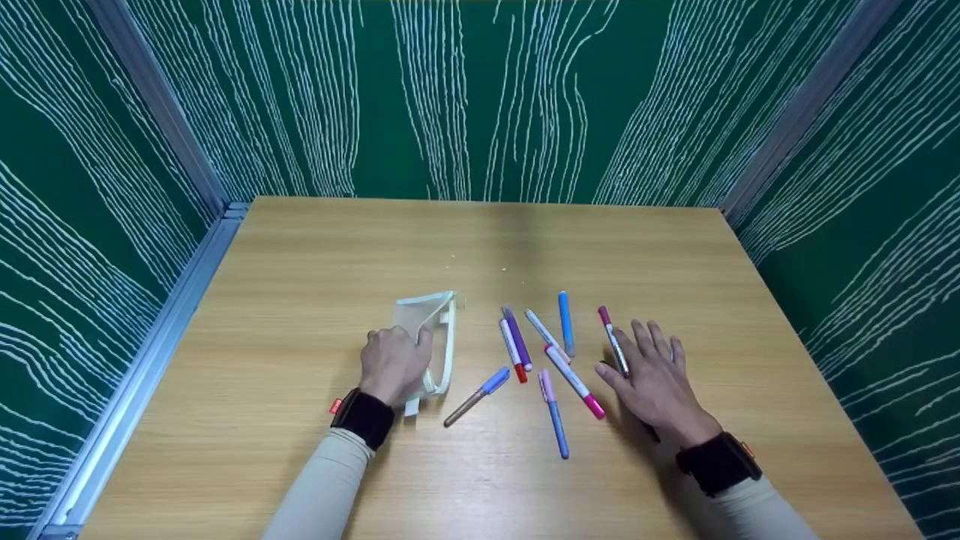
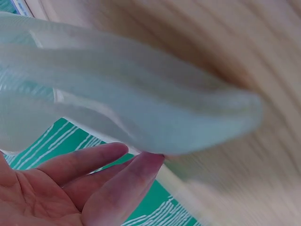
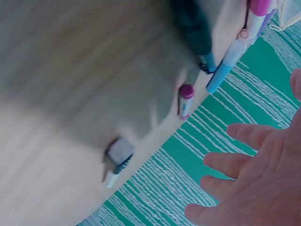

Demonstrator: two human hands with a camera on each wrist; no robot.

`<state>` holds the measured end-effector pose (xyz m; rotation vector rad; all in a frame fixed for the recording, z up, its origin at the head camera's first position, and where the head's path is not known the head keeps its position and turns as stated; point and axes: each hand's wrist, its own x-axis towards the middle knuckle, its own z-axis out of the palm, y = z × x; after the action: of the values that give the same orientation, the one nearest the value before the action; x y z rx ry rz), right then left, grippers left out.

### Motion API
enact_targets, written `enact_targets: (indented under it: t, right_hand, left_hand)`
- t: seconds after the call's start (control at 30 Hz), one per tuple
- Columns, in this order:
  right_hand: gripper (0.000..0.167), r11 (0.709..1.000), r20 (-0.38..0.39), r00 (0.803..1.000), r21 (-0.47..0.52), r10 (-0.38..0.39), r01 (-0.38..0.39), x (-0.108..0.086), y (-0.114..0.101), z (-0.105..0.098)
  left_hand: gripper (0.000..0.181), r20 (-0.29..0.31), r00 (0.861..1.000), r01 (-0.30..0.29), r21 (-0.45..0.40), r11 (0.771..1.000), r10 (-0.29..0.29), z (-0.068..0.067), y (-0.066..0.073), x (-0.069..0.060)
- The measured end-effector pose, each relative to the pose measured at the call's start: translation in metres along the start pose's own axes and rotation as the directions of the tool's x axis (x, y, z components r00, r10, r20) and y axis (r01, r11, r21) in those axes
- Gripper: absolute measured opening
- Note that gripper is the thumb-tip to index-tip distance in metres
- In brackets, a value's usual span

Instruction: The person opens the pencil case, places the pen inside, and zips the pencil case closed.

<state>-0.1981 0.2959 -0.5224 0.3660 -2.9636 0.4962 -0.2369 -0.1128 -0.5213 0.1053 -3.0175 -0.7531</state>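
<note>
A translucent pouch (image 1: pixel 450 341) with pale green trim lies left of the middle. My left hand (image 1: pixel 394 364) is at its left side, the thumb over the pouch. In the left wrist view the fingers look fairly straight, and one fingertip touches the edge of the pouch (image 2: pixel 188 122). To the right, my right hand (image 1: pixel 660 382) is spread flat with nothing held. Near its thumb lies a marker with a dark pink cap (image 1: pixel 604 315), partly covered by the hand. The end of a dark pen (image 1: pixel 651 433) shows beneath the palm.
Several markers lie between the hands: a blue marker (image 1: pixel 565 322), a purple marker (image 1: pixel 517 337), a red-capped marker (image 1: pixel 511 349), a pink-ended marker (image 1: pixel 574 381), a lilac-capped pen (image 1: pixel 553 412) and a blue-capped pen (image 1: pixel 476 396). Green patterned panels (image 1: pixel 480 97) surround the wooden table (image 1: pixel 337 247).
</note>
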Motion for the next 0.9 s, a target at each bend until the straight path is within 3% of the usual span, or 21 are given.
enact_targets:
  t: [0.6, 0.9]
  right_hand:
    - [0.075, 0.989, -0.003, 0.989, -0.009, -0.15, 0.15, 0.016, -0.04, 0.003]
    - [0.072, 0.969, -0.023, 0.97, 0.031, -0.243, 0.244, 0.021, -0.062, 0.007]
  left_hand:
    - [0.064, 0.009, 1.0, 0.02, 0.008, 1.0, -0.02, 0.001, 0.001, 0.002]
    - [0.066, 0.01, 1.0, 0.026, 0.016, 1.0, -0.027, 0.001, 0.002, 0.001]
